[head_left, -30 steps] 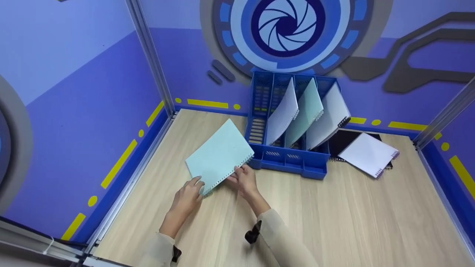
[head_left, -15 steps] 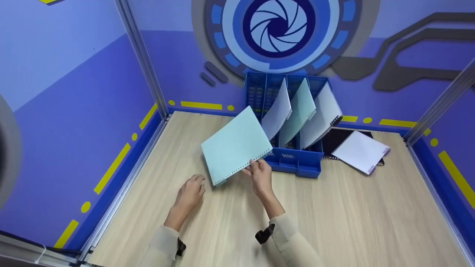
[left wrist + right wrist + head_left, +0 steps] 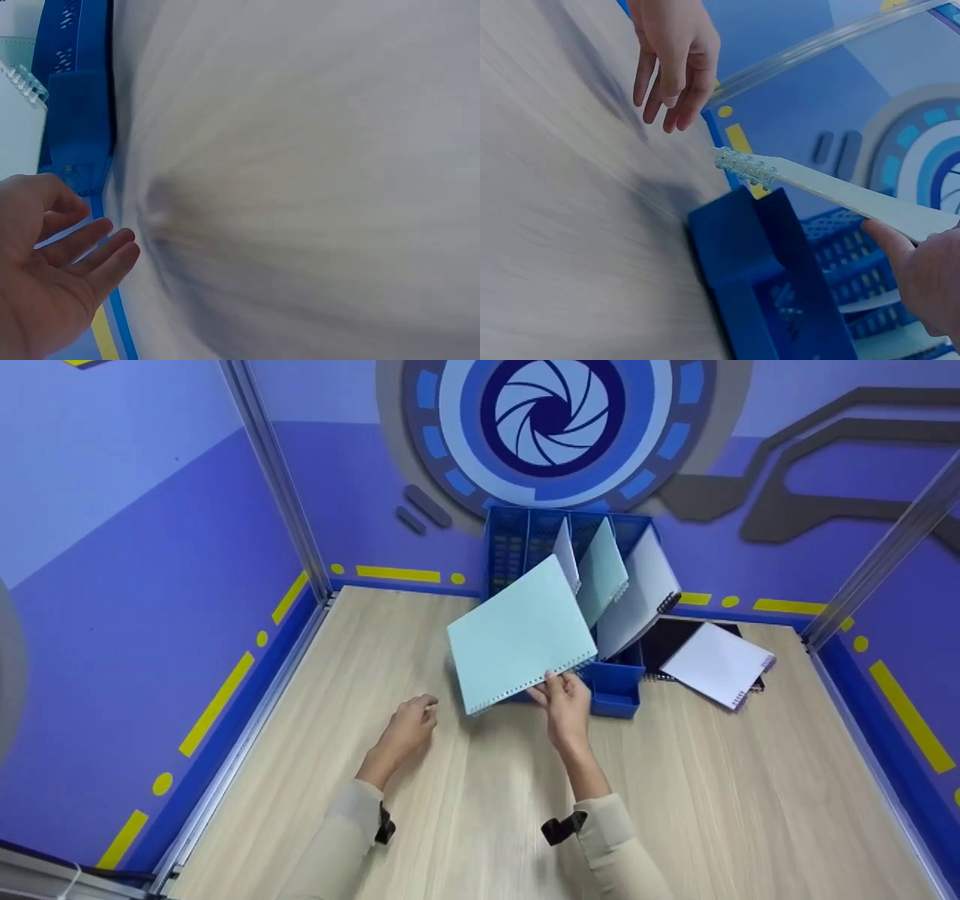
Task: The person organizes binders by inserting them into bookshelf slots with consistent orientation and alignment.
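A pale green spiral notebook (image 3: 521,634) is held up by my right hand (image 3: 568,709), which pinches its ringed edge between thumb and fingers. In the head view it overlaps the left part of a blue file organizer (image 3: 615,697). From the right wrist view the notebook (image 3: 855,196) appears nearly edge-on, with clear rings at one end. My left hand (image 3: 407,729) holds nothing and hovers over the table to the left, apart from the notebook; its fingers look loosely bent in the left wrist view (image 3: 64,262).
Upright in the organizer's slots stand a white notebook (image 3: 564,555), a green notebook (image 3: 602,570) and a white notebook with black rings (image 3: 641,589). Right of it, a small white notebook (image 3: 716,664) lies on a black one (image 3: 670,639). Patterned walls enclose the wooden table (image 3: 480,810).
My right hand has lifted the green notebook and carried it right and away from me, toward the organizer. My left hand has let go of its lower corner.
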Demonstrator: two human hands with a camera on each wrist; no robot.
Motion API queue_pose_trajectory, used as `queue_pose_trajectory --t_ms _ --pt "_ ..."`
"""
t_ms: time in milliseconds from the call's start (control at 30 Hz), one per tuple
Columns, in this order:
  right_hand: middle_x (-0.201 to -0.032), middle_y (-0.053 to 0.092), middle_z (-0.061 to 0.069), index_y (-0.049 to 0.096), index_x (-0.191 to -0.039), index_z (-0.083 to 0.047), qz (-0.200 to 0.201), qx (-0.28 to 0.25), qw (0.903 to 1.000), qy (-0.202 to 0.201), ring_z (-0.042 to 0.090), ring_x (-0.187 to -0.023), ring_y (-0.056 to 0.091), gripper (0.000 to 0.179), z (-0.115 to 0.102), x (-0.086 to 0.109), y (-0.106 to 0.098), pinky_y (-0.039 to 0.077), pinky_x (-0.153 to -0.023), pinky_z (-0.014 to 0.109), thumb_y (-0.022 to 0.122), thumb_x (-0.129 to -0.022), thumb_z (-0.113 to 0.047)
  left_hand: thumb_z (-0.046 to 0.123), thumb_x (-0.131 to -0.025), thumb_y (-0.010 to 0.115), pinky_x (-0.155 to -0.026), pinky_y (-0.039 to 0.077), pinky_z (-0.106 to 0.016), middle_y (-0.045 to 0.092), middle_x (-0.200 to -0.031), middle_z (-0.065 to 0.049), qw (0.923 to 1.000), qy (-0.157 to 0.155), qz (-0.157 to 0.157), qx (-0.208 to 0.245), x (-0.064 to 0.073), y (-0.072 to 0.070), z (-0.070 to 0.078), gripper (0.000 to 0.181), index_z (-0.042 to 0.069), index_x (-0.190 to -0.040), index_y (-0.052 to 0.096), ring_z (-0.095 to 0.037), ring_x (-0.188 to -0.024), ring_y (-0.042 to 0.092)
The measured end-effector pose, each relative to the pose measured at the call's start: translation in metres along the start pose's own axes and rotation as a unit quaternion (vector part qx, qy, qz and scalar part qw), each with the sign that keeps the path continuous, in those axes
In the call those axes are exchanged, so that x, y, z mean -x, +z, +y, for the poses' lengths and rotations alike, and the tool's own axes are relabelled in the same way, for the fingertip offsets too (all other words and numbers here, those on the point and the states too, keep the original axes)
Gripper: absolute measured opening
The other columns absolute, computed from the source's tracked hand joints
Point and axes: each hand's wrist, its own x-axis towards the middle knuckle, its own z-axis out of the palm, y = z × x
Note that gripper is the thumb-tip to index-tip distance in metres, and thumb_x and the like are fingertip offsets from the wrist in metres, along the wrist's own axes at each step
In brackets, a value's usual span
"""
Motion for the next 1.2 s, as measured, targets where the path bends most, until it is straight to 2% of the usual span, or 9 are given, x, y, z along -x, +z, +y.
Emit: queue_pose_trajectory --t_ms 167,333,500,600,700,767,900,1033,1200 --pt "-0.103 0.065 0.022 0.054 -0.113 0.019 0.022 -0.011 0.9995 -0.02 0.027 -0.097 0.072 0.018 -0.018 -0.001 -0.014 0.058 -0.087 0.038 0.046 -0.104 0.006 0.011 -0.105 0.05 -0.1 0.051 -0.044 0.058 -0.139 -0.024 0.9976 0.003 0.008 0.069 -0.029 0.011 0.009 0.037 -0.005 -0.139 0.054 -0.037 -0.125 0.06" --pt "-0.107 0.065 0.025 0.054 -0.118 0.019 0.042 0.011 0.9985 -0.033 0.027 -0.1 0.073 0.022 -0.032 0.0 -0.029 0.057 -0.088 0.038 0.047 -0.104 0.004 0.012 -0.106 0.05 -0.099 0.052 -0.044 0.064 -0.129 -0.026 0.9922 -0.007 0.061 0.108 -0.058 0.029 0.019 0.037 -0.01 -0.134 0.056 -0.037 -0.12 0.064" --pt "-0.108 0.064 0.024 0.053 -0.121 0.018 0.051 0.02 0.9976 -0.043 0.026 -0.102 0.072 0.023 -0.038 -0.001 -0.044 0.056 -0.09 0.037 0.046 -0.105 0.001 0.017 -0.106 0.05 -0.097 0.052 -0.043 0.069 -0.124 -0.021 0.9854 -0.03 0.106 0.13 -0.073 0.043 0.03 0.036 -0.007 -0.13 0.063 -0.031 -0.117 0.066" --pt "-0.111 0.064 0.024 0.051 -0.125 0.019 0.057 0.006 0.9971 -0.05 0.025 -0.101 0.072 0.027 -0.041 -0.002 -0.051 0.056 -0.091 0.038 0.046 -0.105 0.001 0.021 -0.107 0.051 -0.075 0.052 -0.034 0.07 -0.088 -0.008 0.9814 -0.049 0.119 0.143 -0.078 0.05 0.036 0.031 0.0 -0.095 0.072 -0.018 -0.082 0.065" --pt "-0.107 0.063 0.021 0.051 -0.122 0.02 0.068 -0.004 0.9963 -0.053 0.023 -0.099 0.072 0.025 -0.046 -0.003 -0.056 0.056 -0.09 0.037 0.046 -0.105 0.002 0.022 -0.105 0.054 -0.057 0.034 -0.03 0.043 -0.063 0.004 0.9769 -0.072 0.131 0.153 -0.082 0.054 0.042 0.04 0.01 -0.066 0.05 -0.012 -0.058 0.039" --pt "-0.104 0.061 0.018 0.051 -0.118 0.019 0.073 -0.006 0.9957 -0.056 0.022 -0.097 0.072 0.023 -0.049 -0.004 -0.057 0.057 -0.089 0.036 0.046 -0.105 0.002 0.021 -0.103 0.055 -0.055 0.027 -0.03 0.032 -0.059 0.006 0.9757 -0.084 0.134 0.152 -0.083 0.054 0.045 0.044 0.015 -0.062 0.039 -0.012 -0.054 0.03" --pt "-0.106 0.059 0.019 0.051 -0.112 0.02 0.081 -0.02 0.9945 -0.063 0.022 -0.099 0.072 0.02 -0.053 -0.005 -0.058 0.057 -0.089 0.037 0.045 -0.105 0.002 0.016 -0.102 0.056 -0.054 0.026 -0.029 0.029 -0.058 0.008 0.9809 -0.086 0.124 0.123 -0.086 0.05 0.051 0.047 0.017 -0.06 0.035 -0.011 -0.053 0.028" --pt "-0.12 0.058 0.025 0.05 -0.124 0.019 0.085 -0.027 0.9933 -0.074 0.026 -0.107 0.07 0.026 -0.057 -0.007 -0.055 0.056 -0.091 0.038 0.044 -0.105 0.003 0.013 -0.104 0.054 -0.052 0.027 -0.028 0.029 -0.057 0.006 0.9879 -0.082 0.096 0.089 -0.089 0.048 0.052 0.048 0.016 -0.06 0.034 -0.011 -0.052 0.029" --pt "-0.13 0.055 0.032 0.048 -0.134 0.019 0.083 -0.021 0.9909 -0.104 0.029 -0.112 0.068 0.033 -0.064 -0.014 -0.049 0.055 -0.092 0.037 0.043 -0.105 0.003 0.013 -0.104 0.053 -0.05 0.028 -0.027 0.031 -0.057 0.006 0.9896 -0.095 0.073 0.079 -0.091 0.045 0.054 0.048 0.015 -0.059 0.036 -0.01 -0.051 0.031"
